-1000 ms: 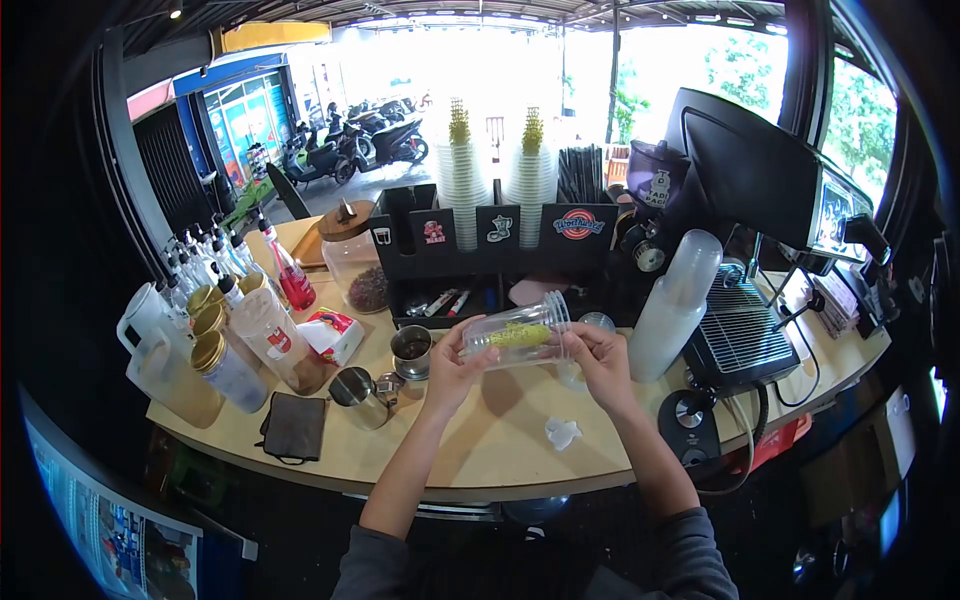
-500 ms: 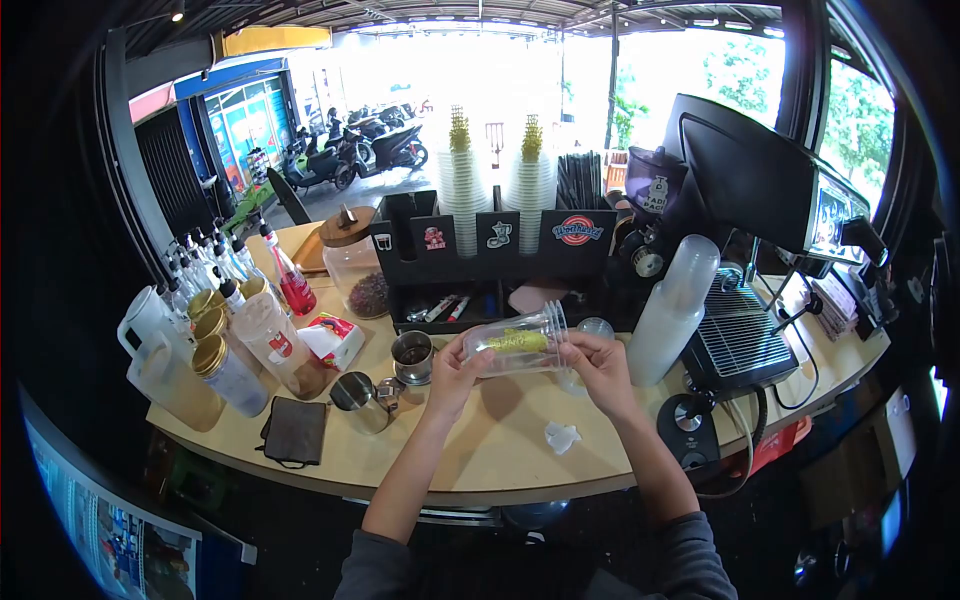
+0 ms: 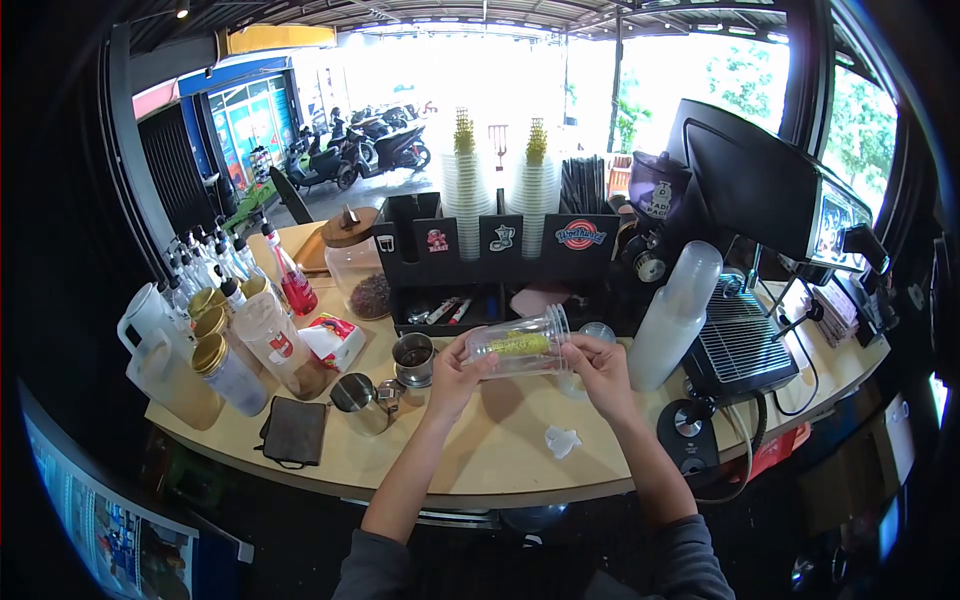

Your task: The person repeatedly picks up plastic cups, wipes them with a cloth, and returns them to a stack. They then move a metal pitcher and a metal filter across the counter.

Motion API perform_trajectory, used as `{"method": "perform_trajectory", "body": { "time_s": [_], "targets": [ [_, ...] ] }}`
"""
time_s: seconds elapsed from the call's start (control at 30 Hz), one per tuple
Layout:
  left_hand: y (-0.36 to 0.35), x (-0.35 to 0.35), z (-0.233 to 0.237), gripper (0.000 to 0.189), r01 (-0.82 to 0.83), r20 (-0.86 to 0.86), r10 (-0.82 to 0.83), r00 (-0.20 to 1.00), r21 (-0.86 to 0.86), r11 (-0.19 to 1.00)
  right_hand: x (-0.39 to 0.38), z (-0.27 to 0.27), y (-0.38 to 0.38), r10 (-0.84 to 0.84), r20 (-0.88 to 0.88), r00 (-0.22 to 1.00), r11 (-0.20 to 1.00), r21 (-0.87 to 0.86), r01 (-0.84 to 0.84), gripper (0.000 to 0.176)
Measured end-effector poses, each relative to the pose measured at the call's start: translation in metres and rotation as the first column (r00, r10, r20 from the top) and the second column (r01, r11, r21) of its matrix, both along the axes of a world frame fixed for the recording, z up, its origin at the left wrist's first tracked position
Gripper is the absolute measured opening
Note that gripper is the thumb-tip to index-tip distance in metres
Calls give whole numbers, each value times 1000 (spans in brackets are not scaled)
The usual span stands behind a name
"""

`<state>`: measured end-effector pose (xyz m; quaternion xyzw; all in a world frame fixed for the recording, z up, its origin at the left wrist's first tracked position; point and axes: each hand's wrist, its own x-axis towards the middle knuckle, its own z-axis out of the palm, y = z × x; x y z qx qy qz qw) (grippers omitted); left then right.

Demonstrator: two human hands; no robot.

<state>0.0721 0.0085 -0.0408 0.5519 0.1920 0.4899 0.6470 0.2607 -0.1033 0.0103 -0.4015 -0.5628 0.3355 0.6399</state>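
Observation:
Several nested clear plastic cups with yellow-green print lie sideways in the air above the wooden counter, their rims toward the right. My left hand is closed around the base end of the cups. At the rim end, my right hand grips the cups between thumb and fingers. Left of my left hand stand a metal cup and a steel pitcher. A crumpled white tissue lies on the counter below my right hand.
A black organizer with two tall cup stacks stands behind. Right are a leaning stack of translucent cups and an espresso machine. Left are syrup bottles, a plastic jug and a dark pouch. The counter edge is nearest me.
The cups have turned slightly in my hands, so the print faces the camera differently. Both hands still hold them in nearly the same place.

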Motion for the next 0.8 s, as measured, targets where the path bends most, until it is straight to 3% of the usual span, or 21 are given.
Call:
{"method": "perform_trajectory", "body": {
  "time_s": [0.53, 0.63, 0.7, 0.73, 0.8],
  "targets": [
    [3, 6, 15, 54, -52, -71, 63, 996, 147, 988, 8, -2, 4, 55, -45, 997, 998, -11, -55, 27],
    [-2, 14, 22, 53, -124, 5, 124, 992, 97, 988, 8, -11, 9, 120, -114, 986, 993, -2, -121, 25],
    [1, 22, 21, 49, -122, 104, 128, 986, -67, 990, 1, -13, 9, 135, -117, 984, 991, 12, -134, 24],
    [1, 25, 19, 49, -122, 108, 128, 986, -60, 991, -2, -14, 10, 148, -122, 981, 989, 21, -146, 23],
    [-1, 32, 20, 45, 19, 212, 6, 977, -112, 993, -7, -17, 9, 150, -85, 985, 989, 25, -149, 23]
  ]
}}
